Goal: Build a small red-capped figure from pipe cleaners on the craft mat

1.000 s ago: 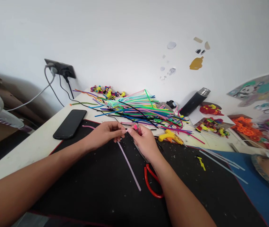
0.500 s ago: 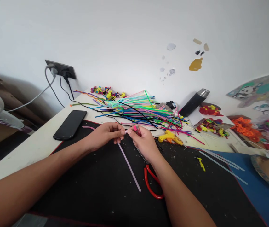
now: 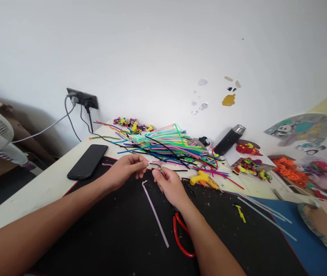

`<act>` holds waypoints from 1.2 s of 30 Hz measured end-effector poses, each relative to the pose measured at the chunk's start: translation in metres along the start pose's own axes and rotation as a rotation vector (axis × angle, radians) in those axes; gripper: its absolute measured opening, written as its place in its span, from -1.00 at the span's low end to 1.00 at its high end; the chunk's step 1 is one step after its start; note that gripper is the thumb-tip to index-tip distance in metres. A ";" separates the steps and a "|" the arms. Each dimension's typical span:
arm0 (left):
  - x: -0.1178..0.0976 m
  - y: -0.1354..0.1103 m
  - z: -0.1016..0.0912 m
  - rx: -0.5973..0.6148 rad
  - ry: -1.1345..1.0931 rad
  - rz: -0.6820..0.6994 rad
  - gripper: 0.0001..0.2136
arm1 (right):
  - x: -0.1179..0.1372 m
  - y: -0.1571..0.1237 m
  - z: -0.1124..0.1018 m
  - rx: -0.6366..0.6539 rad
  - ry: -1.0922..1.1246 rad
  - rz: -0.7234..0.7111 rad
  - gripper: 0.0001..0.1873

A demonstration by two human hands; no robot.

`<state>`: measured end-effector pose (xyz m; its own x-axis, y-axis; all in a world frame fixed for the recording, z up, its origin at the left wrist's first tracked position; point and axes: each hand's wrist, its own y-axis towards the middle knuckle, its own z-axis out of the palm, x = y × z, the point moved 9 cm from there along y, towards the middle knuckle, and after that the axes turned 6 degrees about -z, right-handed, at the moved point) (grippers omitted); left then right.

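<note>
Small piece, slim hold: a slip is the main risk

The left hand (image 3: 129, 168) is closed in a fingertip pinch on a small white piece (image 3: 148, 163), held just above the black mat (image 3: 108, 230). The right hand (image 3: 173, 186) is curled, its thumb and forefinger closed on a small shiny piece (image 3: 160, 170) too blurred to identify. The 2 hands are near each other but apart.

The likeliest fault is a drop: only the tips of the left thumb and finger hold the white piece, so a slight roll of either could free it. If it flicks forward, it could vanish into the heap of coloured stems (image 3: 166, 143) just beyond.

The lavender stem (image 3: 155, 214) lies loose on the mat below the left hand, its hooked upper end nearest the fingers. A low sweep could push it aside or bend that hook.

The red-handled tool (image 3: 175, 234) lies partly hidden beneath the right wrist and forearm; lowering or pulling back that arm could catch it and drag it along. The yellow glue gun (image 3: 202, 178) rests just beyond the right hand. Whether it is hot cannot be told; if so, a careless outward reach risks a burn.
</note>
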<state>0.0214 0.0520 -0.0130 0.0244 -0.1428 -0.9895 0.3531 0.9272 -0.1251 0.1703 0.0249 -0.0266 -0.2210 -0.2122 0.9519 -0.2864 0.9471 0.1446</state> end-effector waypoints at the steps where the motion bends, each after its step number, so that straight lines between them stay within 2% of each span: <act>1: 0.000 0.000 0.001 0.004 0.007 -0.003 -0.68 | 0.003 0.000 0.001 0.003 -0.028 -0.007 -0.47; 5: 0.002 0.000 0.004 0.016 0.024 -0.033 -0.66 | 0.011 -0.001 0.002 0.003 -0.172 -0.040 -0.47; 12: 0.007 -0.001 0.009 0.047 0.003 -0.064 -0.65 | 0.011 -0.001 -0.003 -0.082 -0.369 -0.056 -0.53; 20: 0.010 -0.002 0.014 0.079 0.027 -0.065 -0.67 | 0.009 0.000 0.002 -0.089 -0.435 -0.047 -0.62; 36: 0.010 -0.004 0.016 0.091 0.011 -0.104 -0.67 | 0.005 0.001 0.007 -0.066 -0.400 -0.058 -0.67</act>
<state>0.0355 0.0412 -0.0212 -0.0272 -0.2321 -0.9723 0.4369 0.8721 -0.2204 0.1622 0.0227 -0.0235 -0.5550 -0.3306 0.7633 -0.2516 0.9414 0.2248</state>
